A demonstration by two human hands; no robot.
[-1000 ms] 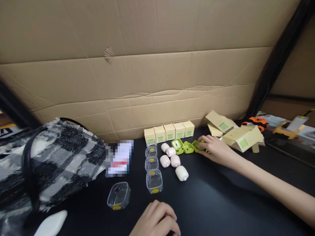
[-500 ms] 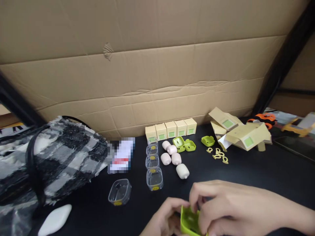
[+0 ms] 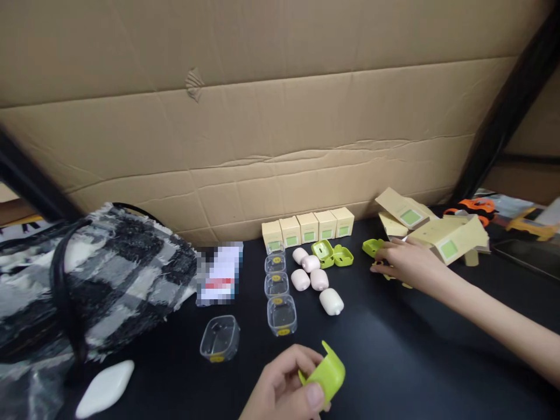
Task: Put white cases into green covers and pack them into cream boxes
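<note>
My left hand grips a lime-green plastic case piece near the bottom edge, tilted with its rounded outer side towards the right. On the far right, my right hand reaches down with thumb and fingers closing on a small yellow ring piece. Other ring pieces lie under this hand and are mostly covered. Just behind the fingertips sits another green piece. An open green case and several pale rounded blocks lie left of the right hand.
Clear square containers form a column, with a separate clear container to the left. Small cream boxes line the cardboard wall. Flattened cartons pile at right. A checked bag and a white object are left.
My right hand has left the green piece and moved away to the far right, over the yellow rings. My left hand keeps the green piece, now turned with its outer side showing.
</note>
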